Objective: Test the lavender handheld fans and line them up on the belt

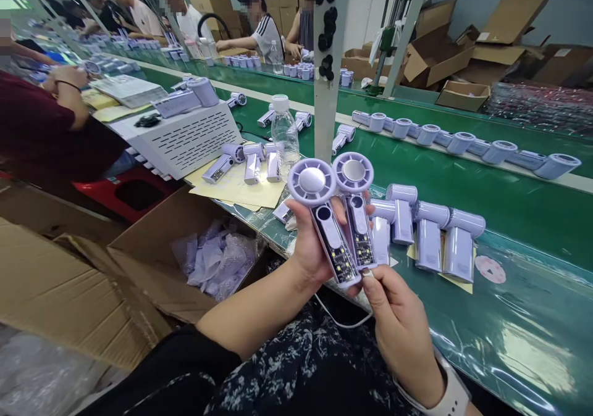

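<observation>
Two lavender handheld fans, a left one [334, 243] and a right one [359, 228], lie side by side in my left hand [311, 246], which is closed around their handles. Both have round heads with silver centres, and dark circuit boards show through the handle fronts. My right hand [403, 323] pinches a white cable plug [367, 273] against the bottom end of the right fan; whether it is inserted I cannot tell. The white cable [343, 326] loops below my hands. Just right of them, several lavender fans [428, 243] stand head-up on the green bench [523, 292].
More fans [252, 163] lie on yellow paper beside a clear bottle [284, 132] and a vented white box [185, 135]. A metal post [327, 113] rises ahead. A row of fans [463, 144] lines the conveyor. A carton [152, 243] holding plastic bags stands at left. Co-workers sit opposite.
</observation>
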`<state>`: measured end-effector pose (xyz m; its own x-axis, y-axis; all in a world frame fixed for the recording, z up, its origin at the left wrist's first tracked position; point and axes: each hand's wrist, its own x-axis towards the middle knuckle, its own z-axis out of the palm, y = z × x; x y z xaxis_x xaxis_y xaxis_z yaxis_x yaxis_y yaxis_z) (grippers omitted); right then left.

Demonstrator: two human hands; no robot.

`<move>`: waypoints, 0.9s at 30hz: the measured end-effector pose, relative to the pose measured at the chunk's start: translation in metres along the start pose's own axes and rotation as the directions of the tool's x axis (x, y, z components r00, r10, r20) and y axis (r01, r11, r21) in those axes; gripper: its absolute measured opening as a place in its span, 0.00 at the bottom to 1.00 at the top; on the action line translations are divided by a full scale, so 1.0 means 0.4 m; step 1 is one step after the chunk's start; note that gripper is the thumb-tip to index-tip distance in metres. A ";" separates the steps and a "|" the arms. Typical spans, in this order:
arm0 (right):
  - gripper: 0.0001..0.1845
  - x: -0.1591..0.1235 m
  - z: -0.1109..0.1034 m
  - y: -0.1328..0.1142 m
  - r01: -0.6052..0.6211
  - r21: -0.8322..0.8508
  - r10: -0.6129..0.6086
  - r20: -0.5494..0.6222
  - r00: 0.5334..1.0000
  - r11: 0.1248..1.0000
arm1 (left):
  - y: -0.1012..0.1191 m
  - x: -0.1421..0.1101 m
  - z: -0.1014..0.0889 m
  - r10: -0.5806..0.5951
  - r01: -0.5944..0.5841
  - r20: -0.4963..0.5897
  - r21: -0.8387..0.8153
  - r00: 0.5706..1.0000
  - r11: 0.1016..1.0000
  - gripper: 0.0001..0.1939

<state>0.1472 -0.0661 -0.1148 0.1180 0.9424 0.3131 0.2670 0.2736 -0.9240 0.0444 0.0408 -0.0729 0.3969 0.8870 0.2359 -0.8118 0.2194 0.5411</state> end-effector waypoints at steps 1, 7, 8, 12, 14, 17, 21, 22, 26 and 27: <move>0.20 -0.002 0.001 0.002 -0.049 0.027 0.049 0.000 0.999 0.998 | -0.002 -0.004 0.000 0.004 -0.004 0.005 0.030 1.000 1.000 0.37; 0.22 0.000 -0.020 0.004 -0.088 0.070 0.079 0.118 0.990 0.994 | -0.002 -0.014 -0.005 -0.027 0.027 0.004 0.012 1.000 1.000 0.36; 0.22 0.000 -0.022 0.003 -0.091 0.059 0.084 0.114 0.990 0.994 | -0.001 -0.014 -0.005 -0.031 0.031 0.009 0.004 0.999 1.000 0.36; 0.24 -0.008 0.001 0.008 -0.153 0.189 0.157 -0.005 0.988 0.970 | -0.013 -0.018 0.001 0.034 -0.037 0.046 0.070 0.998 0.997 0.36; 0.24 -0.014 0.021 0.013 -0.183 0.350 0.214 -0.050 0.976 0.919 | -0.026 -0.026 0.004 0.086 -0.094 0.069 0.121 0.994 0.988 0.36; 0.24 -0.017 0.031 0.018 -0.181 0.405 0.229 -0.073 0.971 0.896 | -0.041 -0.037 0.001 0.103 -0.115 0.079 0.177 0.992 0.977 0.37; 0.19 -0.010 -0.029 0.009 -0.066 0.158 0.062 0.025 0.998 0.985 | -0.028 -0.028 -0.008 0.087 -0.104 0.099 0.182 0.991 0.978 0.37; 0.19 -0.007 -0.053 0.007 -0.015 0.091 0.012 0.039 0.999 0.996 | -0.020 -0.022 -0.008 0.103 -0.117 0.091 0.174 0.991 0.978 0.36; 0.19 0.014 -0.126 0.013 0.045 -0.297 -0.128 -0.267 0.955 0.954 | 0.006 -0.014 0.000 0.144 -0.151 0.051 0.204 0.988 0.967 0.30; 0.16 0.020 -0.133 0.019 0.031 -0.342 -0.153 -0.337 0.929 0.939 | 0.008 -0.020 -0.001 0.094 -0.110 0.077 0.239 0.993 0.965 0.28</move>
<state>0.2009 -0.0669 -0.1077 0.3910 0.7685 0.5065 0.5818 0.2200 -0.7830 0.0384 0.0347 -0.0734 0.3510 0.8696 0.3472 -0.7242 0.0170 0.6894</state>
